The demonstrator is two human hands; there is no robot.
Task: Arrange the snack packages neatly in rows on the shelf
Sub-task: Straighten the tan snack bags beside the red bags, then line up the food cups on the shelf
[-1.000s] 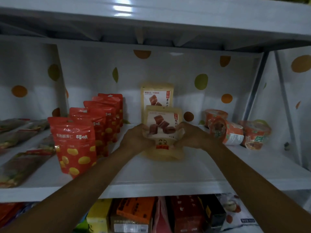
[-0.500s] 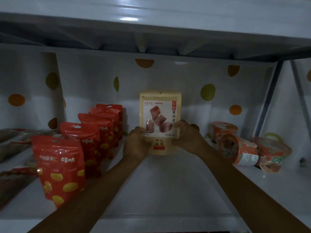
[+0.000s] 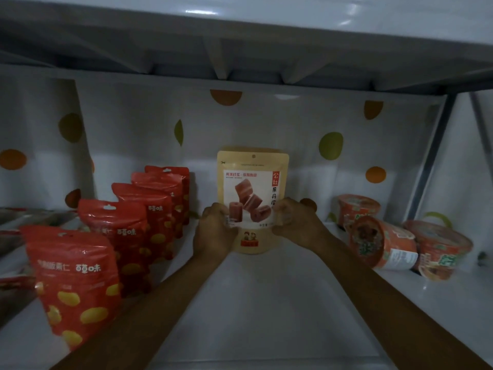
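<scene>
The yellow pouch stands upright deep in the middle of the shelf, now covering the second yellow one that showed behind it a second ago. My left hand and right hand reach straight in, fingers curled, pinching its lower side edges. My hands hide its lower corners; the small print is blurred.

On the shelf a pouch stands midway along the back edge. Bags file front-to-back left of it; cups lie right.
</scene>
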